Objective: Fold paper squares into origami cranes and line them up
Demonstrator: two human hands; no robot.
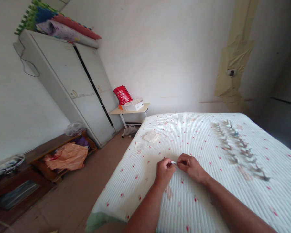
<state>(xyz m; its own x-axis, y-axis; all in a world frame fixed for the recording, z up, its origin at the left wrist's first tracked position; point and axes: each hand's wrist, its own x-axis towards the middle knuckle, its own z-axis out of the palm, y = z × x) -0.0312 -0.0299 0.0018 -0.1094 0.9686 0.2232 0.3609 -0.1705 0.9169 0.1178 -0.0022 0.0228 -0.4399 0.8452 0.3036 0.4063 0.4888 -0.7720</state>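
Note:
My left hand (165,168) and my right hand (189,165) meet just above the bed's quilted white cover (145,181). Between their fingertips is a small white piece (174,162), perhaps paper, too small to make out fully. The left fingers pinch one end; those of the right close at its other end. Beyond the left hand lie a whitish stack of thin sheets (151,137) and a flat printed slip (141,145). Over to the right, two rows of several small grey-white twisted pieces (244,150) rest on the cover, blurred.
A small table (113,111) with a red bag (122,94) and a white box (135,106) stands past the bed's far left corner. Left are a grey cabinet (63,72) topped with rolled mats and a low wooden shelf holding an orange plastic bag (66,157).

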